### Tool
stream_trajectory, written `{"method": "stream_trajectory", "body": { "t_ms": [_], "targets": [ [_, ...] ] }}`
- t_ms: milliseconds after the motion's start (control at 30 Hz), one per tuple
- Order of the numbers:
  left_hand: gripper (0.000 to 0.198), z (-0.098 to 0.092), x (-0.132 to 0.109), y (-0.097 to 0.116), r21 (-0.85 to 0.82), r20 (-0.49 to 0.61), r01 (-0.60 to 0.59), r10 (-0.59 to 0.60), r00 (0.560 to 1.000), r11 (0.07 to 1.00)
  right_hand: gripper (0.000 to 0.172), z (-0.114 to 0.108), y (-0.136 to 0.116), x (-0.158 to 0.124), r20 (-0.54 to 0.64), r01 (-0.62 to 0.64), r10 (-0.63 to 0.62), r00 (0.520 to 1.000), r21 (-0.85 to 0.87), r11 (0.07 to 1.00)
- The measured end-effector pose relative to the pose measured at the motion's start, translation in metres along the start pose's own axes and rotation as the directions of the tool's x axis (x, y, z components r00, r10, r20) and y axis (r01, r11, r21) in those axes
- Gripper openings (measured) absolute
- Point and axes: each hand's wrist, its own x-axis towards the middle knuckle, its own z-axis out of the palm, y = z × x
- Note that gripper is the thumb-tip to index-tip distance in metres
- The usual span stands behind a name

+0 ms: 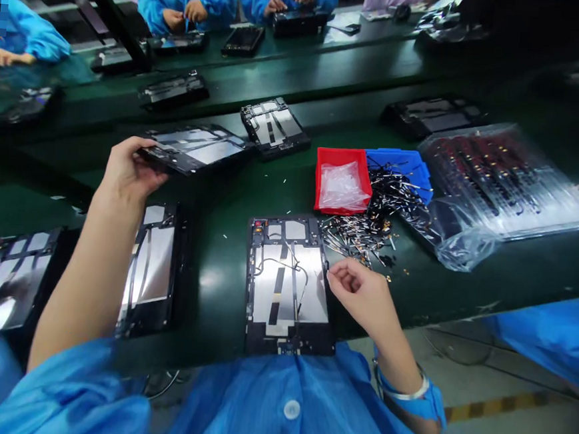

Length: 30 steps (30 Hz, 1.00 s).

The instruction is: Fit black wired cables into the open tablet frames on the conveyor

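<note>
My left hand (pixel 130 171) grips the edge of a black tablet housing (pixel 194 151) and holds it tilted above the green belt. Directly in front of me lies another open tablet housing (pixel 289 284), with silver foil panels and thin cables across it. My right hand (pixel 358 296) rests beside its right edge, fingertips bunched together at the rim. Nothing shows between those fingers. A loose heap of small cable parts (pixel 368 230) lies just beyond my right hand. Two more housings (pixel 152 266) lie to the left, partly behind my left forearm.
A red bin (pixel 342 181) holds a clear plastic bag, and a blue bin (pixel 403 169) sits against it. A clear bag of dark parts (pixel 502 183) lies to the right. Further housings sit on a parallel belt, where blue-sleeved co-workers handle more.
</note>
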Motion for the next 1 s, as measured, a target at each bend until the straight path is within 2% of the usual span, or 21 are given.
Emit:
{"method": "stream_trajectory", "body": {
  "t_ms": [100,167,267,367,500,633,667,767,800,833,867,900,967,1000],
  "targets": [
    [0.014,0.006,-0.078,0.008,-0.074,-0.105,0.052,-0.060,0.993,0.996,0.009,-0.004,0.001,-0.002,-0.050,0.046,-0.043,0.998,0.073,0.996],
    [0.016,0.009,-0.136,0.002,-0.141,-0.112,0.110,-0.126,0.986,0.984,0.009,-0.007,0.003,-0.004,-0.104,0.056,-0.042,0.994,0.132,0.990],
    [0.009,0.010,-0.207,-0.026,-0.216,-0.076,0.228,-0.249,0.965,0.949,0.009,-0.014,0.006,-0.009,-0.187,0.064,-0.023,0.982,0.220,0.973],
    [0.010,0.008,-0.255,-0.066,-0.253,0.018,0.383,-0.392,0.920,0.888,0.009,-0.020,0.008,-0.015,-0.253,0.089,-0.008,0.968,0.311,0.946],
    [0.022,0.009,-0.293,-0.111,-0.281,0.187,0.562,-0.530,0.827,0.778,0.011,-0.020,0.002,-0.015,-0.275,0.100,0.009,0.961,0.381,0.919],
    [0.026,0.000,-0.309,-0.130,-0.269,0.376,0.713,-0.610,0.697,0.648,0.011,-0.005,-0.016,-0.004,-0.183,0.122,-0.050,0.982,0.414,0.902],
    [0.026,-0.005,-0.310,-0.131,-0.248,0.448,0.753,-0.617,0.647,0.609,0.012,0.001,-0.021,-0.001,-0.138,0.122,-0.069,0.988,0.427,0.896],
    [0.034,-0.024,-0.309,-0.123,-0.098,0.666,0.853,-0.603,0.440,0.513,0.014,0.018,-0.035,0.006,0.003,0.082,-0.095,0.996,0.465,0.881],
    [0.035,-0.029,-0.308,-0.118,-0.038,0.709,0.857,-0.591,0.386,0.514,0.015,0.024,-0.040,0.007,0.042,0.063,-0.094,0.995,0.480,0.875],
    [0.034,-0.032,-0.307,-0.113,0.015,0.735,0.841,-0.576,0.357,0.541,0.015,0.029,-0.044,0.008,0.073,0.043,-0.091,0.993,0.496,0.867],
    [0.031,-0.034,-0.304,-0.107,0.039,0.740,0.799,-0.554,0.381,0.601,0.016,0.033,-0.048,0.008,0.096,0.027,-0.088,0.991,0.513,0.858],
    [0.027,-0.032,-0.301,-0.101,0.033,0.719,0.724,-0.520,0.462,0.689,0.017,0.037,-0.052,0.007,0.111,0.015,-0.087,0.990,0.530,0.848],
    [0.020,-0.022,-0.291,-0.092,-0.008,0.573,0.474,-0.385,0.724,0.881,0.017,0.042,-0.060,0.004,0.119,0.010,-0.091,0.989,0.552,0.834],
    [0.018,-0.014,-0.283,-0.089,-0.005,0.467,0.328,-0.288,0.836,0.945,0.017,0.044,-0.063,0.002,0.113,0.015,-0.093,0.989,0.557,0.831]
  ]
}}
